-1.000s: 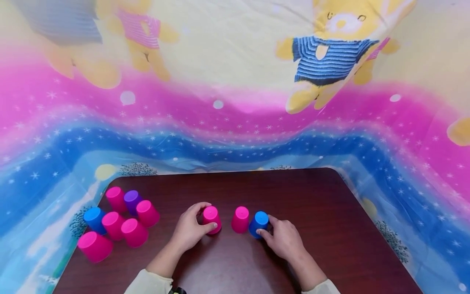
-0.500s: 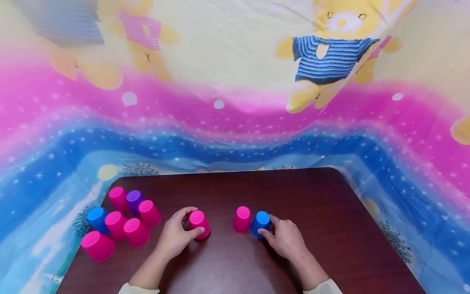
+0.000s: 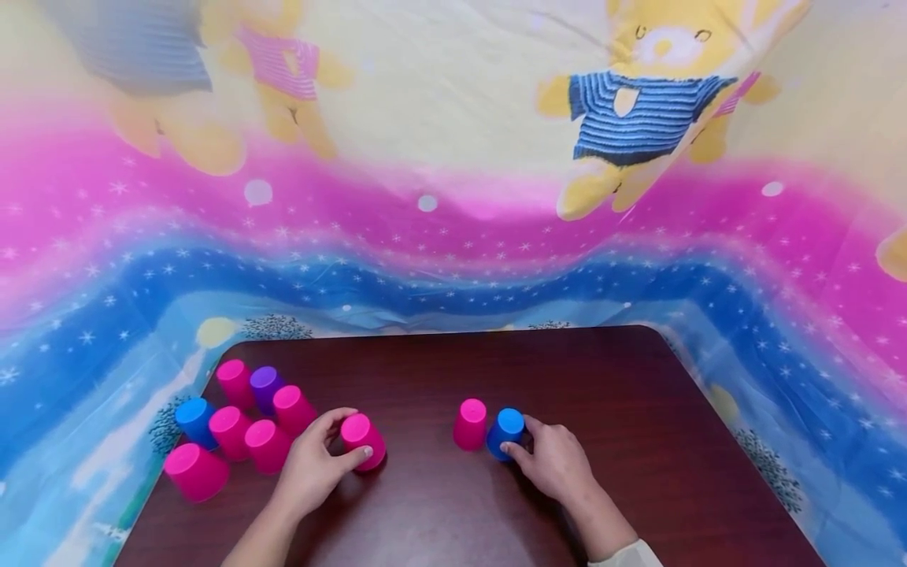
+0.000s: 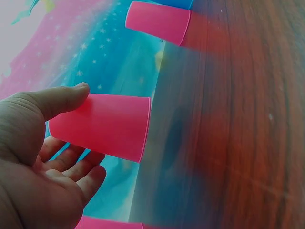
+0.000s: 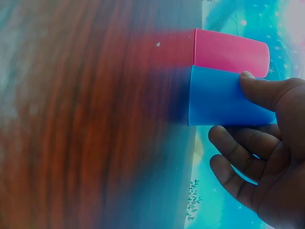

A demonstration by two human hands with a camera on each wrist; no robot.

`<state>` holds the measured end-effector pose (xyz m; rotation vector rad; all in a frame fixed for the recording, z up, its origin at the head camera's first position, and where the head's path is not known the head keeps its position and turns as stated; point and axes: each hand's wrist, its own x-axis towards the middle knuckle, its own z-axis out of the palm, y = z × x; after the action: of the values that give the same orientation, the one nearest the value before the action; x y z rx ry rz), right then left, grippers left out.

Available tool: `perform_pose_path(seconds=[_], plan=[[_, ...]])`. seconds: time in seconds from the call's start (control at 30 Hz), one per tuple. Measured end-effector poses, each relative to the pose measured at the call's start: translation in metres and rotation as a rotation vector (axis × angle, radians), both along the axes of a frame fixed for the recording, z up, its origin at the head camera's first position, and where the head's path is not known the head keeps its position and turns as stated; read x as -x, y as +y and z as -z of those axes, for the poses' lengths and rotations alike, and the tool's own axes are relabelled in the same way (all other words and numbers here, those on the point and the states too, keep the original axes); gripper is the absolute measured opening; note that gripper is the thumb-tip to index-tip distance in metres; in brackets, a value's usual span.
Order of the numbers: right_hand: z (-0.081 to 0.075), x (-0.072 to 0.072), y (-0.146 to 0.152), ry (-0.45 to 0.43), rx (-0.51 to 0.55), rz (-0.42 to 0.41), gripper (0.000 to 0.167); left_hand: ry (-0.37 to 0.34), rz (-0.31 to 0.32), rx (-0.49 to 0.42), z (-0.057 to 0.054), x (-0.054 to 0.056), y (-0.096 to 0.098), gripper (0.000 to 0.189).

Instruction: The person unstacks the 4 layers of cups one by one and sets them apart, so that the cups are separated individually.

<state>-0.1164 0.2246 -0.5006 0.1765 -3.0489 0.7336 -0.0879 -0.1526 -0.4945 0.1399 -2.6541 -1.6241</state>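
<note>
My left hand (image 3: 317, 457) pinches an upside-down pink cup (image 3: 363, 442) between thumb and fingers, left of the table's middle. In the left wrist view that pink cup (image 4: 107, 126) has its wide rim toward the wood, the thumb on one side. Right of centre, my right hand (image 3: 553, 458) grips an upside-down blue cup (image 3: 507, 431), its thumb on the near side. Close beside the blue cup stands another pink cup (image 3: 470, 425), also mouth down; in the right wrist view the blue cup (image 5: 224, 98) and pink cup (image 5: 231, 52) sit side by side.
At the table's left side several upturned cups stand in a cluster: a purple cup (image 3: 266, 389), a blue cup (image 3: 196, 422) and pink ones, such as the nearest pink cup (image 3: 196, 472). A printed cloth (image 3: 425, 260) hangs behind the dark wooden table (image 3: 567, 362).
My left hand has moved left with its pink cup, away from the other pink cup and toward the cluster. My right hand stays at the blue cup.
</note>
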Motion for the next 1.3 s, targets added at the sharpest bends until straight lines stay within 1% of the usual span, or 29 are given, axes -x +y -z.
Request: perform_pose_path(seconds=[0.27, 0.43, 0.57, 0.8, 0.9, 1.13, 1.3], plan=[[-0.001, -0.001, 0.0, 0.008, -0.002, -0.008, 0.06, -0.021, -0.04, 0.027, -0.001, -0.014, -0.017, 0.07], [-0.001, -0.002, 0.0, 0.005, -0.006, -0.008, 0.06, -0.061, -0.063, 0.06, -0.005, -0.021, -0.027, 0.075], [-0.001, -0.002, 0.0, 0.007, -0.005, -0.01, 0.059, -0.078, -0.084, 0.09, -0.007, -0.028, -0.035, 0.077], [0.001, 0.0, 0.001, 0.051, -0.017, -0.027, 0.059, -0.144, -0.119, 0.132, -0.01, -0.043, -0.054, 0.085], [0.0, 0.0, 0.001, 0.057, -0.022, -0.028, 0.058, -0.16, -0.134, 0.134, -0.01, -0.047, -0.063, 0.087], [-0.001, 0.0, 0.001, 0.032, -0.018, -0.024, 0.057, -0.169, -0.151, 0.113, -0.013, -0.057, -0.076, 0.091], [-0.001, 0.001, 0.001, 0.028, -0.021, -0.022, 0.058, -0.175, -0.171, 0.124, -0.015, -0.065, -0.086, 0.093]])
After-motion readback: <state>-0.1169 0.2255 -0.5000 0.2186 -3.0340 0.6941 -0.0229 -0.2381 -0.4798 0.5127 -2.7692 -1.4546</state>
